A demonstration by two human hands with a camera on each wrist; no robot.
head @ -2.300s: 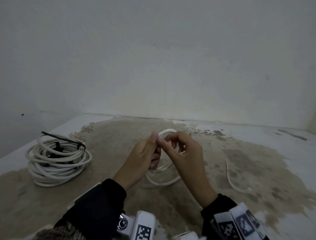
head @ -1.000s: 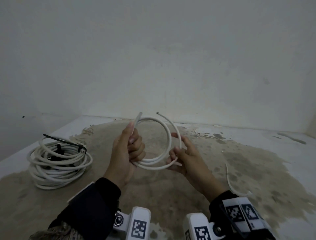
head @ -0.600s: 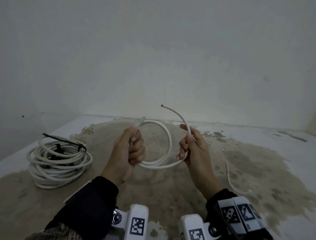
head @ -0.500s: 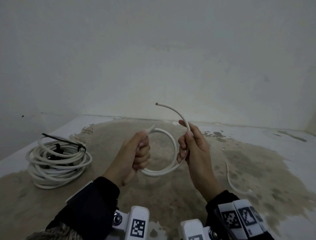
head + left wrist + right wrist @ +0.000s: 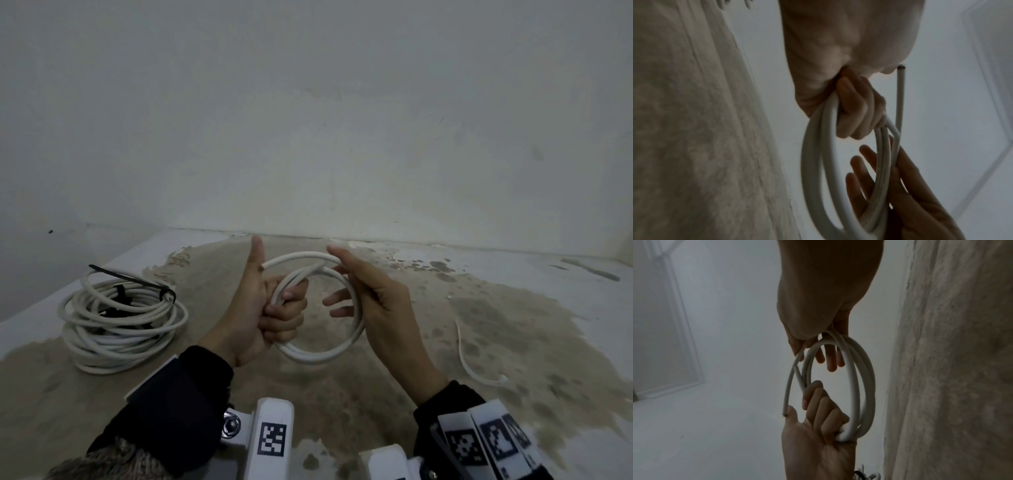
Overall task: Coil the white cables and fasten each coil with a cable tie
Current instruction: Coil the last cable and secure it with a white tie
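Gripping small coil (image 5: 322, 353): left hand (image 5: 260, 318) fist-closed, right hand (image 5: 373, 305) pinching; stained floor (image 5: 342, 404) beneath.

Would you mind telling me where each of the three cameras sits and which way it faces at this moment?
Head: worn on the head, facing forward and down at the left hand, right hand and small coil; dark sleeves show, with the tied coil on the floor.
Left wrist: looks along the left hand gripping the small coil.
Right wrist: looks along the right hand towards the left hand.
All three share both hands and the small coil.
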